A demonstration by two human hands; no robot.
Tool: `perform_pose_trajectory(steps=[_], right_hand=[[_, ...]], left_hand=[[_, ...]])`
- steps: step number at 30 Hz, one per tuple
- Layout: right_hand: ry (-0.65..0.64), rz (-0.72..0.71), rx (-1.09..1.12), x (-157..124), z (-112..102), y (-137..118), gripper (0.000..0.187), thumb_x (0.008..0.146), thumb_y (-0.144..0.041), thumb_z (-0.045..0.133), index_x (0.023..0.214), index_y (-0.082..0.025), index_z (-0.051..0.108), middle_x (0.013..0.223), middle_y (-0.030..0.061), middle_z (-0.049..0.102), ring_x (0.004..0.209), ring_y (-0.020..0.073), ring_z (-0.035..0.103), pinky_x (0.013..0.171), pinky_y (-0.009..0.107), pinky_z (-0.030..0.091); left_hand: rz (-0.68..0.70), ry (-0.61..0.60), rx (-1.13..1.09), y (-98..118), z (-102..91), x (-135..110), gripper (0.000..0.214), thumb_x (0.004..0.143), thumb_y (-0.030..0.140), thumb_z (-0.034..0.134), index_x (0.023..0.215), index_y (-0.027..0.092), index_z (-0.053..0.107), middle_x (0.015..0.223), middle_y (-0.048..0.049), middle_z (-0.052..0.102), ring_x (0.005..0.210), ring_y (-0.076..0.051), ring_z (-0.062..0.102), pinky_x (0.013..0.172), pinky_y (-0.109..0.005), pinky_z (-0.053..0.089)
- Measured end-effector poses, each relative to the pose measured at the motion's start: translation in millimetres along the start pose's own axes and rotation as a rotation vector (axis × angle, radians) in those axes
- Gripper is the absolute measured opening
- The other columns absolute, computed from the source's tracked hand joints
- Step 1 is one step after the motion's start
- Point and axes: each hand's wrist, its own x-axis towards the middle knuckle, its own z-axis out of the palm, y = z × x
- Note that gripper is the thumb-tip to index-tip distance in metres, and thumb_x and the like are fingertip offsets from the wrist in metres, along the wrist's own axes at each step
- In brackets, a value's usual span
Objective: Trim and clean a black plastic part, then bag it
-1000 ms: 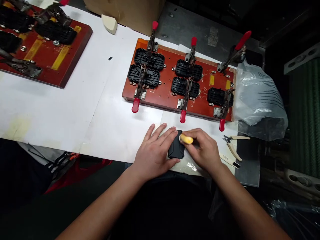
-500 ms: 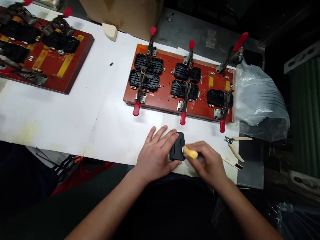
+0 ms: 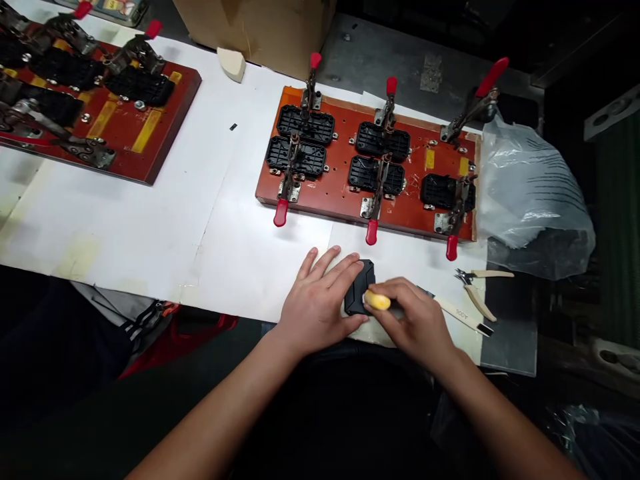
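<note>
- Head view: the left hand point(image 3: 316, 303) lies flat, fingers spread, pressing on the left side of a small black plastic part point(image 3: 359, 295) that rests on the white paper point(image 3: 150, 220) near the front edge of the table.
- The right hand point(image 3: 414, 321) is closed around a yellow-handled tool point(image 3: 377, 301), whose tip touches the right side of the black part; the two hands sit close together, one on either side of it.
- Just beyond the hands, a red clamping board point(image 3: 367, 163) holds five black parts under red-tipped toggle clamps point(image 3: 281, 212).
- A second red board point(image 3: 95, 100) lies at the far left corner.
- Cutting pliers point(image 3: 475, 283) lie right of the right hand, near the table's right edge.
- A plastic bag point(image 3: 530, 193) sits at the right edge, touching the board's right end.
- A cardboard box point(image 3: 260, 27) stands at the far edge.
</note>
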Motion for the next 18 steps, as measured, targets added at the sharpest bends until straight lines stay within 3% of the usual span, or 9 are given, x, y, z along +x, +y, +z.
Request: perform_pose_trajectory(steps=[5,14,18], right_hand=[[0.119,0.046,-0.056,20,2,2,0.016,0.095,-0.022,0.073,0.109,-0.026,0.067,0.101,0.0019,0.072,0.092,0.0177,0.07,0.081,0.032,0.056],[0.19,0.117,-0.068,21,4,6,0.015,0.094,-0.03,0.076,0.107,-0.027,0.068,0.1,0.0021,0.074,0.089,0.0191,0.071,0.075,0.032,0.059],[0.133,0.115,-0.045,23,4,3,0.012,0.095,-0.031,0.074,0.105,-0.027,0.068,0.097,0.0021,0.073,0.085,0.0189,0.071,0.074,0.032,0.059]], left_hand=[[0.001,0.002,0.022,-1,1.7,0,0.083,0.089,0.052,0.075,0.158,0.021,0.041,0.168,-0.0021,0.046,0.161,-0.031,0.029,0.138,-0.057,0.011],[0.013,0.013,0.027,-2,2.5,-1,0.087,0.088,0.052,0.076,0.161,0.02,0.039,0.168,-0.0037,0.045,0.161,-0.033,0.03,0.137,-0.059,0.013],[0.016,0.014,0.019,-2,2.7,-1,0.085,0.089,0.053,0.074,0.16,0.021,0.041,0.168,-0.0033,0.045,0.161,-0.033,0.03,0.137,-0.059,0.012]])
